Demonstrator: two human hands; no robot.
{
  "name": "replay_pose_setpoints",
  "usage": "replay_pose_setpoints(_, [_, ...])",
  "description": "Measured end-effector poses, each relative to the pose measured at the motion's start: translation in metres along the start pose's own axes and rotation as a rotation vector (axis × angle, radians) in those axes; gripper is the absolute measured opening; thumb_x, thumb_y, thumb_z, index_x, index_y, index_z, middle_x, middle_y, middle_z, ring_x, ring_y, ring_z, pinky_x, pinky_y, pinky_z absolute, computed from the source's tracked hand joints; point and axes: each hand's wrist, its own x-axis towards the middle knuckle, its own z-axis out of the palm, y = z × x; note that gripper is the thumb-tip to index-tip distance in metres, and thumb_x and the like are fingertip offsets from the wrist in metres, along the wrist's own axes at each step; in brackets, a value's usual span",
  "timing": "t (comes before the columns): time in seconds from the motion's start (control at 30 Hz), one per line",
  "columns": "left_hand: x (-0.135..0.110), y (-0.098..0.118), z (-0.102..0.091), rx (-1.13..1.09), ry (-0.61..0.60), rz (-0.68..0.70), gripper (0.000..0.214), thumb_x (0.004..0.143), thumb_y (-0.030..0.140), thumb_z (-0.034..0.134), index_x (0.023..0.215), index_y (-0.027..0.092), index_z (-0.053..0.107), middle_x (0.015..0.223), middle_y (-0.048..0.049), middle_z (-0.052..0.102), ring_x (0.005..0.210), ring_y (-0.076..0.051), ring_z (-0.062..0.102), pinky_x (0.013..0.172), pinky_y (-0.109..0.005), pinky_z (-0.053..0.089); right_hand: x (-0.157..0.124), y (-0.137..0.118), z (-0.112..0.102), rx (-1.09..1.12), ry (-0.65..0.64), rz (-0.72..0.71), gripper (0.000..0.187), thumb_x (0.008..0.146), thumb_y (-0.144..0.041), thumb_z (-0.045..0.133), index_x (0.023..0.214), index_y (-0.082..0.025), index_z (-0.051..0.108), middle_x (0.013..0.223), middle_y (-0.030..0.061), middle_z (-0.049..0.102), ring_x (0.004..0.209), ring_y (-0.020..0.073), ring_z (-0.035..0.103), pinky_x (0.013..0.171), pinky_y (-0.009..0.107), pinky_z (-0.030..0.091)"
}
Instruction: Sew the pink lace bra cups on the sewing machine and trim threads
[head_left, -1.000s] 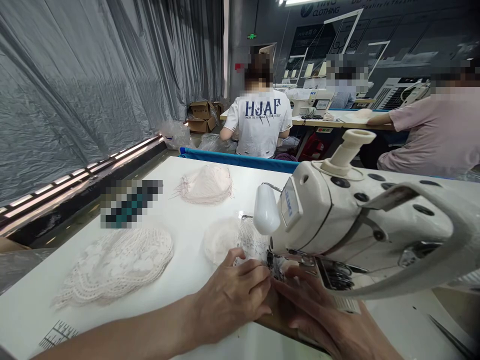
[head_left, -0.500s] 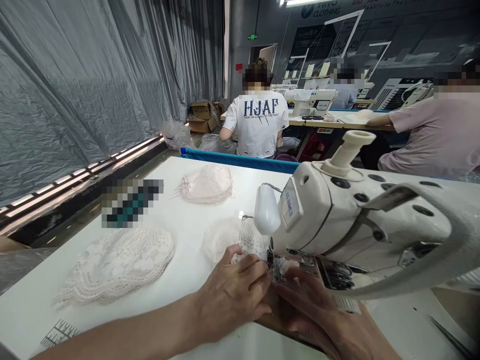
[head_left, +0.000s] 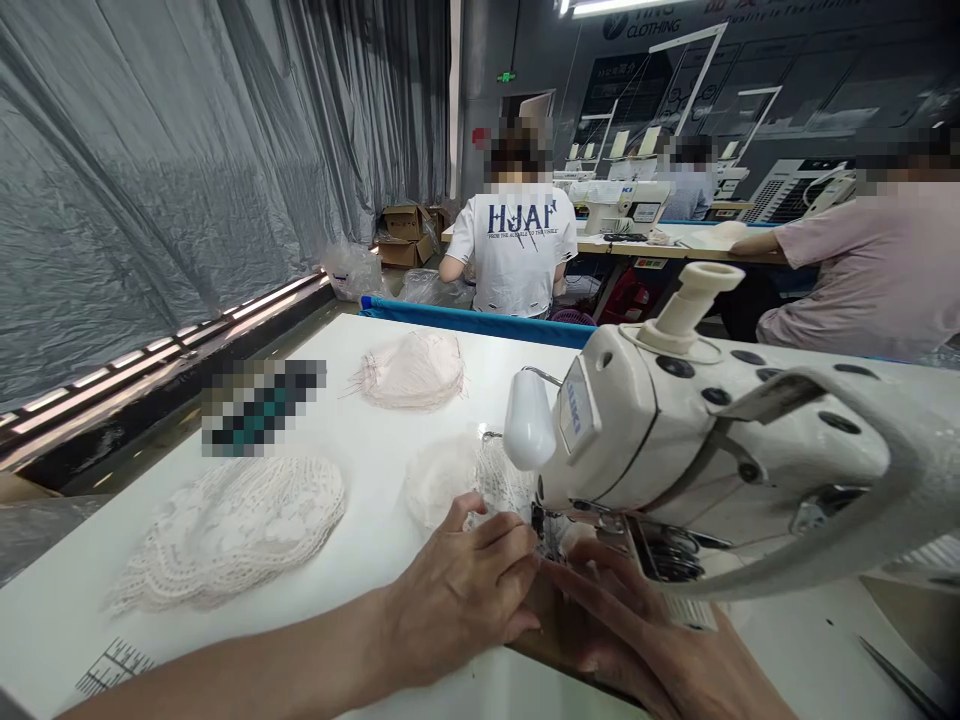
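Note:
A piece of white lace fabric [head_left: 501, 478] lies under the needle end of the white sewing machine [head_left: 611, 420]. My left hand [head_left: 469, 580] presses its curled fingers on the lace, just left of the presser foot [head_left: 541, 525]. On the near right side, my right hand [head_left: 637, 610] reaches in under the machine head, its fingertips at the lace edge; the head partly covers them. Sheer pale fabric [head_left: 439, 480] spreads left of the lace. A white knee-shaped lamp or bulb-like part [head_left: 529, 420] hangs in front of the machine head.
A stack of white lace pieces [head_left: 247, 525] lies at left, and a stack of pale pink pieces [head_left: 412, 370] farther back. Tweezers [head_left: 904, 680] rest at lower right. Beyond the blue table edge [head_left: 472, 320] a person in a white shirt [head_left: 517, 245] sits; another person [head_left: 877, 265] is at right.
Both hands stay at the lace by the presser foot with hardly any shift. The machine appears slightly farther left in the view.

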Motion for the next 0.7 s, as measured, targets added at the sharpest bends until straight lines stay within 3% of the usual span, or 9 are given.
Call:
replay_pose_setpoints(0.17, [0.001,-0.001,0.001,0.03,-0.018,0.052,0.022,0.09,0.03,0.053,0.1,0.01,0.056,0.102,-0.0058,0.059,0.096,-0.015,0.054,0.089,-0.035,0.034,0.007,-0.004,-0.003,-0.01,0.017,0.003,0.04,0.09,-0.043,0.049,0.13,-0.036,0.05,0.115,0.0062,0.065,0.098,0.0274,0.061,0.076,0.043,0.05])
replay_pose_setpoints(0.27, [0.002,-0.001,-0.002,0.057,-0.023,0.066,0.022,0.091,0.029,0.051,0.1,0.01,0.056,0.098,-0.0057,0.06,0.093,-0.015,0.055,0.086,-0.035,0.036,0.009,-0.004,-0.005,0.031,0.056,0.018,0.035,0.093,-0.045,0.042,0.121,-0.031,0.057,0.106,0.0077,0.068,0.09,0.0252,0.064,0.073,0.041,0.05])
replay_pose_setpoints(0.37, [0.001,0.0,-0.003,0.054,-0.016,0.076,0.019,0.093,0.027,0.048,0.098,0.011,0.057,0.097,-0.0056,0.062,0.091,-0.015,0.055,0.086,-0.036,0.036,0.01,-0.004,-0.007,0.117,0.103,0.043,0.027,0.094,-0.034,0.042,0.11,-0.024,0.062,0.097,0.0071,0.069,0.086,0.0225,0.065,0.069,0.036,0.051])
replay_pose_setpoints(0.5, [0.0,0.0,-0.002,0.03,0.009,0.061,0.017,0.093,0.023,0.047,0.098,0.011,0.057,0.102,-0.0056,0.062,0.091,-0.014,0.055,0.087,-0.035,0.036,0.011,-0.007,-0.01,0.207,0.047,0.091,0.022,0.093,-0.023,0.043,0.1,-0.023,0.063,0.095,0.0059,0.069,0.086,0.0197,0.065,0.072,0.031,0.052])
replay_pose_setpoints(0.7, [0.001,-0.001,-0.002,0.044,0.016,0.094,0.02,0.093,0.026,0.049,0.102,0.01,0.057,0.104,-0.0052,0.063,0.096,-0.014,0.055,0.089,-0.037,0.034,0.011,-0.012,-0.008,0.205,0.022,0.127,0.029,0.096,-0.029,0.039,0.102,-0.023,0.067,0.098,0.0073,0.07,0.08,0.02,0.067,0.07,0.032,0.054])
